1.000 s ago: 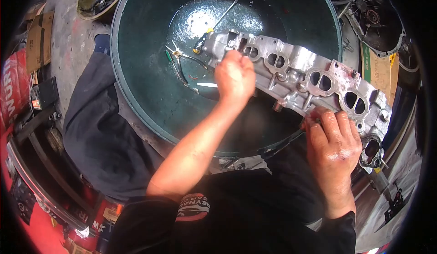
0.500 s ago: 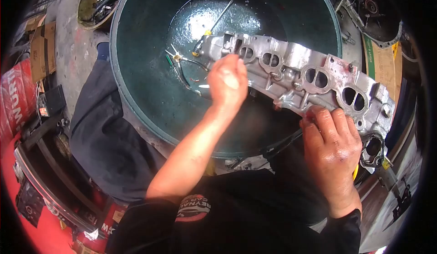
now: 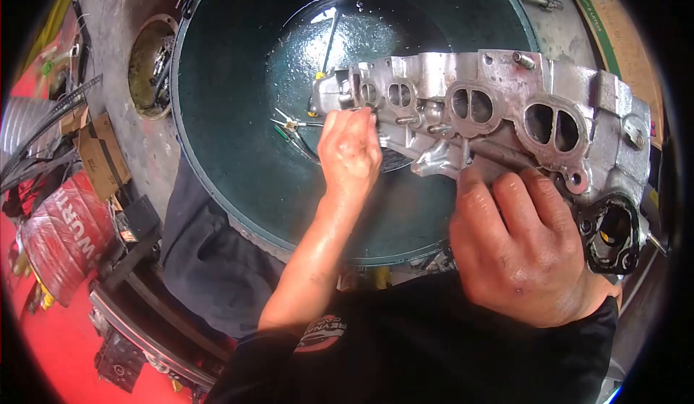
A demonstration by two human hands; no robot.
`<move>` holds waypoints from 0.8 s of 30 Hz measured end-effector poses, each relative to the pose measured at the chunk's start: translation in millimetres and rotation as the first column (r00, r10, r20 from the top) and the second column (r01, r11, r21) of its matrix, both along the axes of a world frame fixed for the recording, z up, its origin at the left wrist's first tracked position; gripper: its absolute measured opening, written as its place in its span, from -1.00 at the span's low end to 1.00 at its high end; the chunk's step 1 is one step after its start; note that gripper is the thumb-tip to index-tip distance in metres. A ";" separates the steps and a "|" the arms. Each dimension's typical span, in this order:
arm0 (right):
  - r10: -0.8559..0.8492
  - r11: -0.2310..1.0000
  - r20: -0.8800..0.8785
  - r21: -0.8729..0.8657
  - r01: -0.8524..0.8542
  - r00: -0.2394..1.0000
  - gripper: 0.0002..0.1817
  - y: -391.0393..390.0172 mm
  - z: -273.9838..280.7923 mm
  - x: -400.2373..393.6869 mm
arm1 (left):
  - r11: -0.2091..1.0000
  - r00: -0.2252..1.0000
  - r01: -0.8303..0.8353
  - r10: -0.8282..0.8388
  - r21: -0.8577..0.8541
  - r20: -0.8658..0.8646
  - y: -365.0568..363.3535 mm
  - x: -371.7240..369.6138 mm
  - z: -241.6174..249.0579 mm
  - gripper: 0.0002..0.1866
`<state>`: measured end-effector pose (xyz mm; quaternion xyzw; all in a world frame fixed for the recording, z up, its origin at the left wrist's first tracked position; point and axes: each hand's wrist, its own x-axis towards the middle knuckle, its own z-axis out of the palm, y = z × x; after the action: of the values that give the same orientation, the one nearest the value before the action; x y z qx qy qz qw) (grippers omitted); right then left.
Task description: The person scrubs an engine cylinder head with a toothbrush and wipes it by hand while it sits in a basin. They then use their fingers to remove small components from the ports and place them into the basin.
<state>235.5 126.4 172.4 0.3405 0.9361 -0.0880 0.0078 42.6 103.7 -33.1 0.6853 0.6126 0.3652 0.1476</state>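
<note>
A grey cast-metal manifold [image 3: 499, 89] with paired oval ports is held tilted over a large dark-green basin [image 3: 217, 151]. My right hand [image 3: 520, 248] grips its lower edge near the right end, beside a black gasket ring [image 3: 614, 230]. My left hand [image 3: 350, 151] is curled against the manifold's left end, fingertips on the flange under the small ports. Whether it also holds a small tool is hidden. The basin's wet bottom holds thin pliers-like tools [image 3: 289, 125] and a long screwdriver [image 3: 329, 35].
A red Würth container [image 3: 69, 234] and cardboard pieces [image 3: 97, 154] lie at the left. A round opening with cables [image 3: 148, 64] is at the upper left. Dark cloth [image 3: 210, 259] hangs below the basin's rim. More cardboard [image 3: 614, 24] is at the upper right.
The manifold has come closer and now lies more level. My left hand slid down to its left end. My right hand kept its grip on the lower edge.
</note>
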 end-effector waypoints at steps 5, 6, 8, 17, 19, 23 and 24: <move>-0.009 1.000 0.019 0.001 0.009 1.000 -0.79 -2.0 0.5 3.0 | 0.996 0.997 0.078 -0.079 -0.039 -0.010 6.9 -10.0 -0.9 -0.85; -0.008 1.000 0.029 0.008 0.008 1.000 -0.80 -0.9 1.4 3.4 | 0.994 0.995 0.091 -0.093 -0.061 -0.039 11.7 -9.0 -0.3 -0.85; -0.001 1.000 0.020 0.001 0.001 1.000 -0.82 -0.9 1.9 1.9 | 0.988 0.988 0.084 -0.099 -0.128 -0.116 8.6 -14.8 4.9 -0.84; -0.009 0.998 -0.037 0.054 0.011 0.999 -0.90 -3.1 -4.7 2.0 | 0.977 0.965 0.207 -0.195 0.057 -0.173 2.5 -14.7 -8.7 -0.59; -0.007 0.997 -0.032 0.076 0.009 0.999 -0.90 -3.3 -3.9 2.9 | 0.951 0.958 0.257 -0.228 0.174 -0.173 2.8 -16.0 -16.5 -0.57; -0.004 0.995 -0.037 0.095 0.007 0.999 -0.88 -2.3 -7.9 2.7 | 0.947 0.948 0.305 -0.292 0.101 -0.130 10.7 -20.5 -9.8 -0.56; -0.014 0.996 -0.041 0.087 0.018 0.999 -0.87 -3.6 -8.6 1.7 | 0.943 0.944 0.317 -0.303 0.100 -0.133 6.6 -24.0 -12.1 -0.57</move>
<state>237.3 122.8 163.8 0.3461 0.9363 -0.0538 -0.0268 18.5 110.3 -45.2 0.8008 0.4814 0.3332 0.1262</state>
